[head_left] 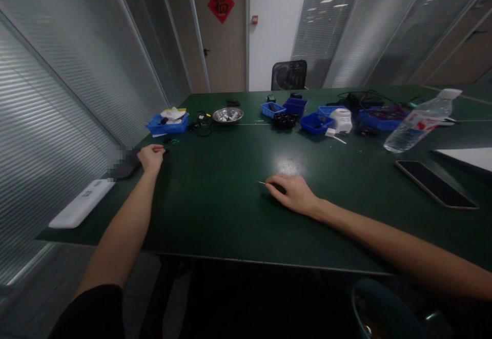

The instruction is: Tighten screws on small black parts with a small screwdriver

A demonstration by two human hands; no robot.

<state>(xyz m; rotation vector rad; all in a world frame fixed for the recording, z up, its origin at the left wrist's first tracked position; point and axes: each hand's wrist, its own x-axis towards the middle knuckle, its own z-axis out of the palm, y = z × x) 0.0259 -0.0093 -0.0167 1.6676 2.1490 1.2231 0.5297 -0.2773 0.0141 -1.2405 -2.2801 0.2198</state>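
right hand [292, 193], frame centre: pinching thin piece [261, 182] over table [215, 216] | left hand [150, 158], left of frame: fingertips close together, contents unclear | risk: loose pinch drops thin piece; left-hand sweep scatters small bits [175, 141]

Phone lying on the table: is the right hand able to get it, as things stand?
Probably yes: only bare table shows between the right hand and the phone, though that hand holds a thin piece.
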